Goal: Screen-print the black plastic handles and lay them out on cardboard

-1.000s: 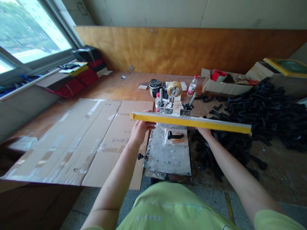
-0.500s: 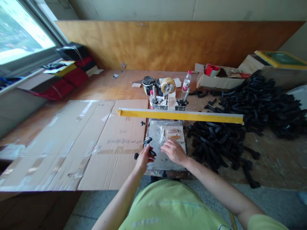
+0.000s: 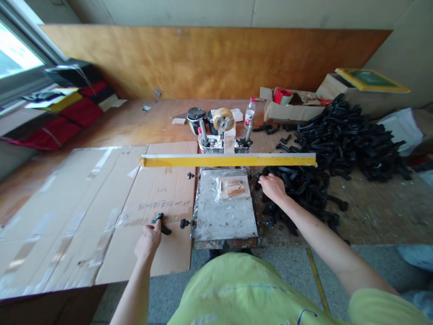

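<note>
My left hand is closed on a small black curved part, held over the flattened cardboard left of the metal plate. Fingers of my right hand reach to the near-left edge of a pile of black parts; whether they grip one I cannot make out. Between my hands lies the metal plate of a bench device, bearing a clear-taped pad with small brownish pieces. A yellow-and-white bar spans above the plate's far end.
Black knobs stick out at the plate's sides. Behind the bar stand a tape roll, a black tub and a bottle. An open box sits at the back right, red bundles at the left.
My left hand has moved left from the plate to over the cardboard with the black part. My right hand has gone from above the plate to the pile. The whole view has shifted somewhat.
</note>
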A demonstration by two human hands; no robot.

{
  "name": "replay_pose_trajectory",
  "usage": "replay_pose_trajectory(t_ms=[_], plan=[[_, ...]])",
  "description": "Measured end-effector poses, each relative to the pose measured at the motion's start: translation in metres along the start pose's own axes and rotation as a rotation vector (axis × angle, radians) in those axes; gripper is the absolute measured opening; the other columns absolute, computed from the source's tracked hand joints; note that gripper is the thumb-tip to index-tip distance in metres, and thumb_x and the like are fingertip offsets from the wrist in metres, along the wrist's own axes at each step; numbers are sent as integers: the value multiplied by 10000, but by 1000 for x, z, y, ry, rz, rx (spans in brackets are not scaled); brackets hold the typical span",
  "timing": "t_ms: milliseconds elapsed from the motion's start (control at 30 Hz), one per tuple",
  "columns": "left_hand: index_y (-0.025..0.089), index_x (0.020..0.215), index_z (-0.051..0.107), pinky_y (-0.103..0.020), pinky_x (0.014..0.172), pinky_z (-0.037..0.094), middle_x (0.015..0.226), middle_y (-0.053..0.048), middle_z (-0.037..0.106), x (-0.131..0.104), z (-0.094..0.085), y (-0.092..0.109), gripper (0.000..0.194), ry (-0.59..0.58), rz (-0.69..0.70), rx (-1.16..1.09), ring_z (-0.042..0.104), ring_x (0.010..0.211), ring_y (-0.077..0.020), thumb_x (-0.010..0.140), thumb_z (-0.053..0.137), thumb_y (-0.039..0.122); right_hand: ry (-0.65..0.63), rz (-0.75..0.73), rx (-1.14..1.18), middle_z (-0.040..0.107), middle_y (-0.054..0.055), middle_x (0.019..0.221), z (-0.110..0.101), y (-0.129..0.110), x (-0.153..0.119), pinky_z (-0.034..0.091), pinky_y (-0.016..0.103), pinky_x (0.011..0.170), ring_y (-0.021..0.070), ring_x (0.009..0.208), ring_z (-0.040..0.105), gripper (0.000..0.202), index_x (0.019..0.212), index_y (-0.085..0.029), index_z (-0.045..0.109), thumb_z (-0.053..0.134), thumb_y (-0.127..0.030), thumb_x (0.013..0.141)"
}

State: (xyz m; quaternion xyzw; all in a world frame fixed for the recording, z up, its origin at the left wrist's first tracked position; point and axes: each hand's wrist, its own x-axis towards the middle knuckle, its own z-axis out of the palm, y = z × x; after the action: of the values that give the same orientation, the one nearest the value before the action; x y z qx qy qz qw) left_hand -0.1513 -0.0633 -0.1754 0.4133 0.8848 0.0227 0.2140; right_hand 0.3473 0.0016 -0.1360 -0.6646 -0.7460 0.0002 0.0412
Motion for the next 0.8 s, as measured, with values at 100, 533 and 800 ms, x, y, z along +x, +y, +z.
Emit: replay_pose_trajectory(t_ms=[100, 533, 800], plan=[[207, 1018, 539, -462, 765, 471, 1016, -207, 680, -3, -5, 12, 604, 73, -23, 6, 657, 928, -377, 830, 262, 710, -160, 148, -53, 691, 171, 945, 4, 27, -5, 437, 363, 738, 300, 992, 582, 82, 849, -169, 681, 632, -222, 810], [196, 858, 571, -196, 474, 379, 593, 38, 521, -84, -99, 204, 362, 44, 748, -1253, 449, 481, -87, 865, 491, 549, 104, -297, 402, 626, 73, 1066, 9, -61, 21, 433, 328, 911, 199, 1015, 564, 210, 1076, -192, 661, 579, -173, 883], [173, 915, 637, -206, 437, 350, 492, 47, 464, -89, -100, 222, 380, 35, 754, -1319, 413, 424, -91, 875, 488, 520, 100, -356, 328, 649, 89, 1029, 26, -100, 20, 409, 377, 916, 234, 1044, 529, 261, 1109, -193, 670, 505, -148, 912]])
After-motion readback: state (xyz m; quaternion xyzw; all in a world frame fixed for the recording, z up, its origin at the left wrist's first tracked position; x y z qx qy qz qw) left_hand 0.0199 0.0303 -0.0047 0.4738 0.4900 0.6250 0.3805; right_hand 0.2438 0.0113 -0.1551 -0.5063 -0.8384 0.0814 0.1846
